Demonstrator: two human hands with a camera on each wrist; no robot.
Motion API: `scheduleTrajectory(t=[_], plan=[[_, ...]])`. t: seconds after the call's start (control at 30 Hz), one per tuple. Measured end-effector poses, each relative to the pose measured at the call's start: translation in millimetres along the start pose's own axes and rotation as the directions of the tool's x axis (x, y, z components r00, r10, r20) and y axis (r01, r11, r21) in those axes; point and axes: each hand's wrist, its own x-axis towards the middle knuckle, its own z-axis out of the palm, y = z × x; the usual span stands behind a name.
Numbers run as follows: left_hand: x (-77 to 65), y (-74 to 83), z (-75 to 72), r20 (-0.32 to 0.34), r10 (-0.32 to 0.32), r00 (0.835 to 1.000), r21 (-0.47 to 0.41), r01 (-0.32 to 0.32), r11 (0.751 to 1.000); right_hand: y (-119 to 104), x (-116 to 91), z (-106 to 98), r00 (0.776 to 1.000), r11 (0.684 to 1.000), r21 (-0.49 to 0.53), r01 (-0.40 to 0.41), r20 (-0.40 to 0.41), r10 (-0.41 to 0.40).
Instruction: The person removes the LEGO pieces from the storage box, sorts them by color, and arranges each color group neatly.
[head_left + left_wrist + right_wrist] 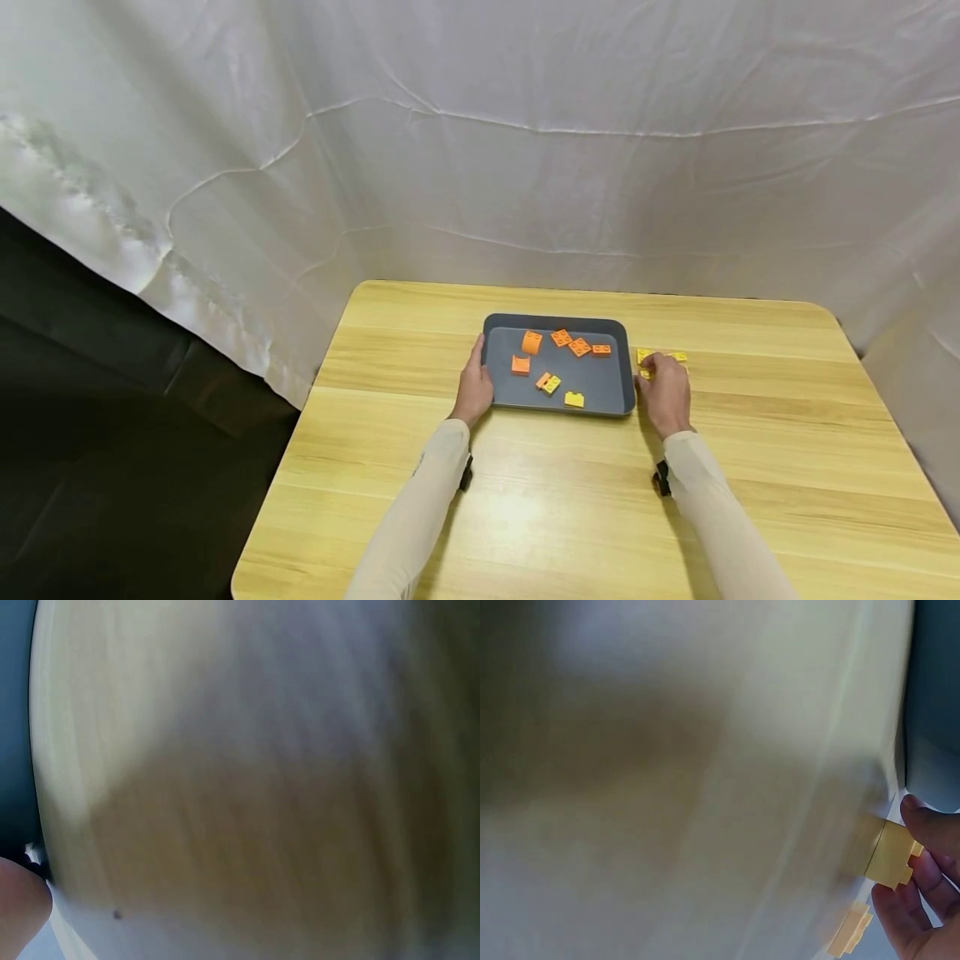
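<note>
My left hand (474, 390) rests along the left side of a dark grey tray (555, 404), fingers straight against its rim. Just a fingertip (22, 904) beside the tray wall shows in the left wrist view. Right of the tray, my right hand (666, 393) reaches down among yellow toy building bricks (678, 357). The right wrist view has its thumb and fingers pinching a yellow brick (889, 853) from either side, studs toward the palm. A second yellow brick (849, 930) lies close by. In the head view the hand partly covers these bricks.
Inside the tray are several orange bricks (579, 347), some curved (532, 342), and yellow bricks (573, 400) nearer its front edge. The wooden table (540, 508) has rounded corners. White curtain (570, 192) hangs behind it, and dark cloth (112, 417) lies off to the left.
</note>
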Motion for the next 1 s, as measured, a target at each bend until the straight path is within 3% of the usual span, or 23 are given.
scheduleTrajectory(t=[0.6, 0.77, 1.0], plan=[[-0.2, -1.7, 1.2, -0.007, -0.006, 1.0, 0.0, 0.006, 1.0, -9.0, -4.9, -10.3, 1.0, 1.0, 0.006, 0.006, -0.025, -0.006], [-0.1, -1.0, 0.2, -0.006, -0.009, 1.0, -0.007, 0.009, 1.0, -17.2, -4.0, -16.0, 0.999, 0.999, 0.05, -0.022, -0.048, 0.024], [1.2, -1.7, 0.2, -0.004, 0.0, 1.0, -0.009, 0.0, 1.0, -35.1, -6.2, -12.2, 1.0, 0.991, 0.137, -0.006, 0.016, 0.004]])
